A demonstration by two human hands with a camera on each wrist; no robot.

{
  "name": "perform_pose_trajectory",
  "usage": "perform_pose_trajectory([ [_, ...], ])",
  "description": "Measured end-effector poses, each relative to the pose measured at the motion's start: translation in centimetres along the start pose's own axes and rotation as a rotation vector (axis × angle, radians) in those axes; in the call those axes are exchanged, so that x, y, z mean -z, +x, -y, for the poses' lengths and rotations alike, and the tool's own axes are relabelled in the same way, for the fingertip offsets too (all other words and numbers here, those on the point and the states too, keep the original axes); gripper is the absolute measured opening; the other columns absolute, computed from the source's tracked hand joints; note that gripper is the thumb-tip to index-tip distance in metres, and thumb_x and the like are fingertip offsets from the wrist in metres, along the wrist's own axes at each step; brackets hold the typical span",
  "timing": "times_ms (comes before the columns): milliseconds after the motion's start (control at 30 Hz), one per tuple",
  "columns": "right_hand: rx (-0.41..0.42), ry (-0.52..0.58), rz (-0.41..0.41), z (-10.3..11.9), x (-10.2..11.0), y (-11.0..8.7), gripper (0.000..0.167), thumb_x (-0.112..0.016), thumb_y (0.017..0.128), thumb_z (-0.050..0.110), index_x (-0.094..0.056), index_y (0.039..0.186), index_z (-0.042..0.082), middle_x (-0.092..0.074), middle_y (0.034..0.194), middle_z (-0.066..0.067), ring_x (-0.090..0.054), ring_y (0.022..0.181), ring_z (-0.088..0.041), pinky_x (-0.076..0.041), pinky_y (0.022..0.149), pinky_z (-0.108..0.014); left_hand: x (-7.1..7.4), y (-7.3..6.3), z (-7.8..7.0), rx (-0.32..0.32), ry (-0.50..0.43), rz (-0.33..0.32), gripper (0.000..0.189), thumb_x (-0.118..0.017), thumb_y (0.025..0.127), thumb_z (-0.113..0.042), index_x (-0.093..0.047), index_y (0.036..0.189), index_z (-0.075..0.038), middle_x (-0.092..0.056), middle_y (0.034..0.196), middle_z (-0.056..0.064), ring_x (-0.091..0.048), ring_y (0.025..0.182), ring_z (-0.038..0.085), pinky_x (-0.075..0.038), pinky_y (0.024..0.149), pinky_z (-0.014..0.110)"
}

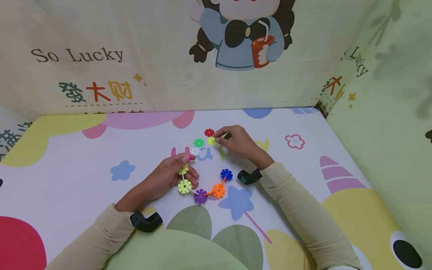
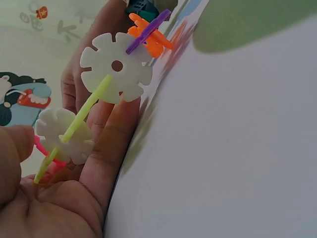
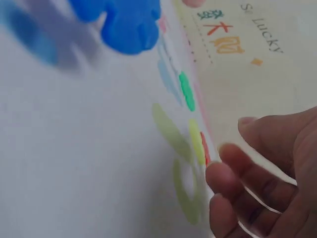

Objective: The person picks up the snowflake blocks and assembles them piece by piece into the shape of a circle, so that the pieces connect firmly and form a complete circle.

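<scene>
My left hand (image 1: 168, 172) holds a chain of slotted plastic snowflake discs, its thumb over a pink disc (image 1: 188, 158) at one end. From there the chain curves through yellow discs (image 1: 184, 186), a purple disc (image 1: 200, 196) and an orange disc (image 1: 218, 191) to a blue disc (image 1: 226, 174). White discs (image 2: 116, 67) stand edgewise between some of them. Beyond the chain, my right hand (image 1: 236, 138) reaches to a loose yellow disc (image 1: 211, 141), with thumb and fingers apart in the right wrist view. Whether a fingertip touches that disc is unclear.
Close to the yellow disc lie a red disc (image 1: 209, 132) and a green disc (image 1: 198, 143). A white disc (image 1: 195, 151) sits near my left thumb, loose or joined I cannot tell. Printed fabric (image 1: 162, 56) hangs behind the patterned tabletop (image 1: 84, 195).
</scene>
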State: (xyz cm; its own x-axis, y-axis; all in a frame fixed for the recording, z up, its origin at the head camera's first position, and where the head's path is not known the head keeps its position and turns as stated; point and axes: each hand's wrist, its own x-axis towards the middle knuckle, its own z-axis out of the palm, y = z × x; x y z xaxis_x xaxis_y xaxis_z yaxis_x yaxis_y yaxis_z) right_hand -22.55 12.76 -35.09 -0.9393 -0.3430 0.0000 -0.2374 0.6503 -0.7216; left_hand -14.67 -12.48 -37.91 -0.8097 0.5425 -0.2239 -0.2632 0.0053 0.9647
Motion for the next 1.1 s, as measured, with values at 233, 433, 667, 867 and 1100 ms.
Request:
perform_pose_trajectory([
  [233,-0.100,0.071,0.044,-0.7,0.7,0.8,0.020,-0.065,0.094,0.015,-0.072,0.111,0.008,-0.068,0.106,-0.005,-0.065,0.083,-0.020,-0.054,0.074,-0.030,-0.1,0.0,0.1,0.006,0.053,-0.005,0.048,-0.037,0.105,-0.042,-0.032,0.137,-0.006,-0.060,0.131,0.009,-0.066,0.103,0.031,-0.054,0.087,0.034],
  [433,-0.096,0.054,0.088,-0.7,0.5,1.7,0.022,-0.066,0.093,0.017,-0.071,0.112,0.006,-0.068,0.103,-0.005,-0.061,0.080,-0.021,-0.051,0.066,-0.028,-0.2,-0.2,0.0,0.001,0.084,0.019,0.047,-0.035,0.105,-0.044,-0.029,0.134,-0.008,-0.053,0.141,0.000,-0.065,0.108,0.029,-0.053,0.089,0.033],
  [667,-0.089,-0.006,0.138,-0.2,0.0,2.3,0.021,-0.066,0.092,0.012,-0.072,0.112,0.006,-0.067,0.104,-0.006,-0.054,0.091,-0.023,-0.050,0.074,-0.029,-0.4,-0.2,0.0,-0.004,0.081,0.027,0.043,-0.035,0.105,-0.046,-0.028,0.126,-0.008,-0.051,0.143,-0.001,-0.065,0.108,0.029,-0.053,0.089,0.033],
  [867,-0.072,-0.087,0.135,0.0,-0.3,2.5,0.023,-0.070,0.089,0.013,-0.071,0.112,0.008,-0.063,0.099,-0.007,-0.053,0.091,-0.022,-0.049,0.079,-0.030,-0.4,-0.2,-0.2,-0.006,0.068,0.012,0.045,-0.040,0.104,-0.041,-0.033,0.130,-0.005,-0.056,0.137,0.005,-0.066,0.105,0.030,-0.053,0.088,0.034],
  [1100,-0.079,-0.128,0.149,0.1,-0.4,2.6,0.023,-0.072,0.088,0.016,-0.069,0.110,0.009,-0.062,0.102,-0.007,-0.053,0.096,-0.022,-0.048,0.084,-0.032,-0.4,-0.2,-0.2,0.013,0.035,-0.041,0.048,-0.051,0.102,-0.034,-0.041,0.139,-0.006,-0.062,0.128,0.011,-0.067,0.102,0.032,-0.053,0.088,0.035],
])
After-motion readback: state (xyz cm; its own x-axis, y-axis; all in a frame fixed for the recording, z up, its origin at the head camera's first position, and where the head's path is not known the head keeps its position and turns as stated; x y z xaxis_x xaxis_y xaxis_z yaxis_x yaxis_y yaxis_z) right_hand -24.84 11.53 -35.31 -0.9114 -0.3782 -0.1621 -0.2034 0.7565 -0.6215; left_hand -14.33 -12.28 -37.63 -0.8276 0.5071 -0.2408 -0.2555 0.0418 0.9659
